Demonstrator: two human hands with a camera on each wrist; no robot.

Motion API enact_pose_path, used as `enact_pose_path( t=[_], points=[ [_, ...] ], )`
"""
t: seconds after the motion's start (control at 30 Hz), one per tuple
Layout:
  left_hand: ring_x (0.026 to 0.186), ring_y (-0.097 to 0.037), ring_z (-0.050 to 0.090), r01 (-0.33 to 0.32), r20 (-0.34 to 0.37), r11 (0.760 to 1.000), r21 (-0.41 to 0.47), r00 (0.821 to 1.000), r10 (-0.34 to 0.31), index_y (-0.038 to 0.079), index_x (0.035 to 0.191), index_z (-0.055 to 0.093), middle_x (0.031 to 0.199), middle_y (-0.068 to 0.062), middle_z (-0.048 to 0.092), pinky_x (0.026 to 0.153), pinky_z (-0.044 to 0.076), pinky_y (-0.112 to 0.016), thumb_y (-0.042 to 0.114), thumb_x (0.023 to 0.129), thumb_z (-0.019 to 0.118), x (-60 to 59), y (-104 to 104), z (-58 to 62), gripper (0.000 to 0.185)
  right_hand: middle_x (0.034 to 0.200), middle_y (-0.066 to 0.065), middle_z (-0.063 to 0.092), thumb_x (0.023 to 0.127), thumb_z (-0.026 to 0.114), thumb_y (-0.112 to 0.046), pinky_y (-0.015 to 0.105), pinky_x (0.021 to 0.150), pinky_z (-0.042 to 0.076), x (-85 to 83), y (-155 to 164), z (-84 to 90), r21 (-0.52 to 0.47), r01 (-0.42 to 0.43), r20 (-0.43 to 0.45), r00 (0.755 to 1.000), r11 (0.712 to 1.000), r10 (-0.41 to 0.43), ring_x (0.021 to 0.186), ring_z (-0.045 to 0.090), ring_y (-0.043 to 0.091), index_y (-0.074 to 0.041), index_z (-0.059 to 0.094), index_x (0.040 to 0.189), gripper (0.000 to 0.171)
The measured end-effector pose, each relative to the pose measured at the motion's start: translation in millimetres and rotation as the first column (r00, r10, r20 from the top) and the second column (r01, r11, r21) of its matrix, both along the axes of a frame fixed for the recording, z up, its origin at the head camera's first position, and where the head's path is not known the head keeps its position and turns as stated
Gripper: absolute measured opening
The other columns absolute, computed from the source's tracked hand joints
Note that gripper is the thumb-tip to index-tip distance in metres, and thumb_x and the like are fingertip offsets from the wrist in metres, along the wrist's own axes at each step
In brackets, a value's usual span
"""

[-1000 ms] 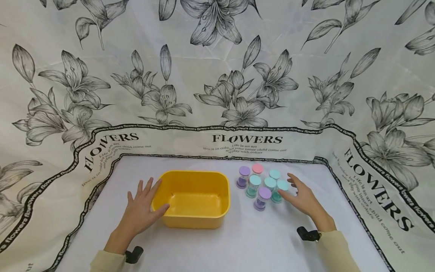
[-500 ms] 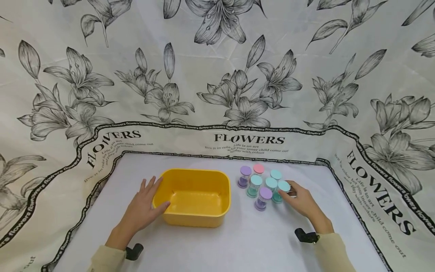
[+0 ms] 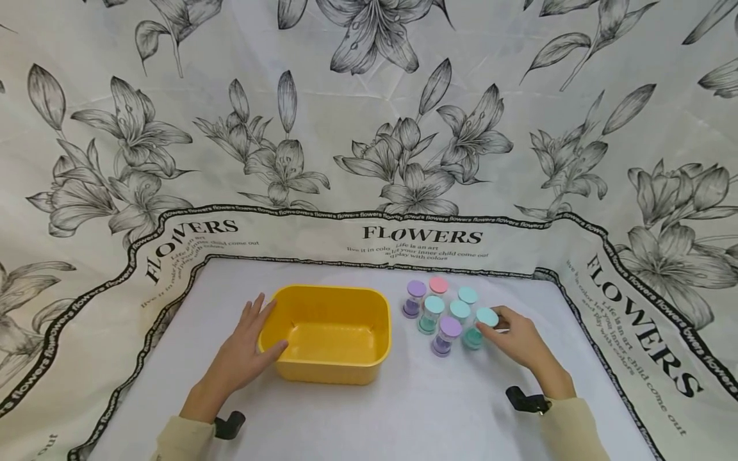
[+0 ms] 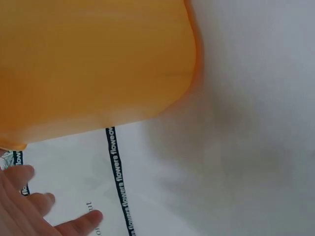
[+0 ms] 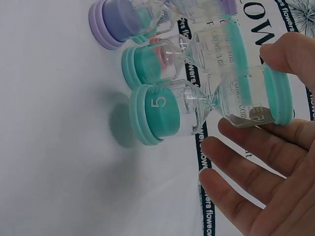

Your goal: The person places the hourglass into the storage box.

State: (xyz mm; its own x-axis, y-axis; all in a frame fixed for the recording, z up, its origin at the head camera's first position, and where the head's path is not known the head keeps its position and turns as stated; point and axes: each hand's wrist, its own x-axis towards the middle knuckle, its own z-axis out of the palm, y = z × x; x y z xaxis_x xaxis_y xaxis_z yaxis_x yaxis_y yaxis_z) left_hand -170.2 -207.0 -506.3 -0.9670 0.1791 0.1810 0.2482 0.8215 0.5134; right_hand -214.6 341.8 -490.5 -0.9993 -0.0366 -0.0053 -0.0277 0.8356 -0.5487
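Note:
My right hand (image 3: 517, 338) pinches a teal sand timer (image 3: 474, 337) by its top cap, between thumb and fingers. In the right wrist view this sand timer (image 5: 165, 114) has teal sand in its lower bulb and a "5" on it; a shadow lies beside its base. Close by stand several other sand timers: teal ones (image 3: 431, 315), two purple ones such as the front one (image 3: 446, 337), and a pink-capped one (image 3: 437, 285). At the left, my left hand (image 3: 233, 349) rests with straight fingers against the left rim of a yellow plastic tub (image 3: 328, 374).
A white cloth (image 3: 403, 410) covers the table under the tub and timers. Behind and at both sides rises a flower-printed fabric screen (image 3: 300, 237) with black borders. A black wrist camera (image 3: 526, 399) sits below the right hand.
My right hand has closed in on the nearest teal sand timer, gripped its cap and drawn it slightly right, away from the group. My left hand stays at the tub.

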Motion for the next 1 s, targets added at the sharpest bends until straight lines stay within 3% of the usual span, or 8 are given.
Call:
enact_pose_path(
  t=[0.17, 0.5, 0.83, 1.0],
  points=[
    [0.156, -0.043, 0.021, 0.079, -0.079, 0.997, -0.022, 0.994, -0.08, 0.014, 0.156, 0.044, 0.171, -0.011, 0.022, 0.113, 0.033, -0.069, 0.05, 0.094, 0.064, -2.2, -1, 3.8, 0.074, 0.119, 0.021, 0.07, 0.096, 0.068, -0.045, 0.052, 0.085, 0.058, 5.0, 1, 15.2, -0.003, -0.011, -0.043, 0.999, 1.0, 0.011, 0.11, 0.069, 0.039, 0.0, 0.059, 0.131, 0.059],
    [0.153, -0.042, 0.03, 0.144, -0.12, 0.989, -0.041, 0.982, -0.148, 0.016, 0.158, 0.041, 0.172, -0.007, 0.019, 0.114, 0.037, -0.062, 0.043, 0.096, 0.063, -5.6, -1, 4.1, 0.071, 0.112, 0.019, 0.071, 0.097, 0.067, -0.041, 0.053, 0.085, 0.059, 14.8, -1, 47.9, -0.005, -0.051, -0.131, 0.99, 0.999, 0.05, 0.105, 0.071, 0.043, -0.001, 0.06, 0.13, 0.053],
    [0.153, -0.039, 0.033, 0.083, -0.013, 0.997, -0.005, 0.996, -0.083, 0.016, 0.165, 0.02, 0.173, -0.011, 0.012, 0.113, 0.04, -0.06, 0.054, 0.097, 0.058, -3.5, 3, 4.2, 0.086, 0.11, 0.018, 0.072, 0.096, 0.07, -0.03, 0.054, 0.085, 0.059, 20.1, -18, 81.9, -0.008, -0.091, -0.283, 0.955, 0.996, 0.085, 0.101, 0.072, 0.042, -0.001, 0.062, 0.127, 0.043],
    [0.154, -0.041, 0.028, 0.056, 0.048, 0.998, 0.02, 0.997, -0.057, 0.008, 0.165, 0.014, 0.172, -0.016, 0.016, 0.118, 0.032, -0.061, 0.055, 0.098, 0.057, -3.1, 3, 6.2, 0.092, 0.106, 0.012, 0.074, 0.093, 0.074, -0.026, 0.041, 0.084, 0.06, 20.6, -32, 95.3, -0.009, -0.129, -0.358, 0.926, 0.992, 0.118, 0.097, 0.072, 0.035, -0.003, 0.065, 0.125, 0.04]
  ],
)
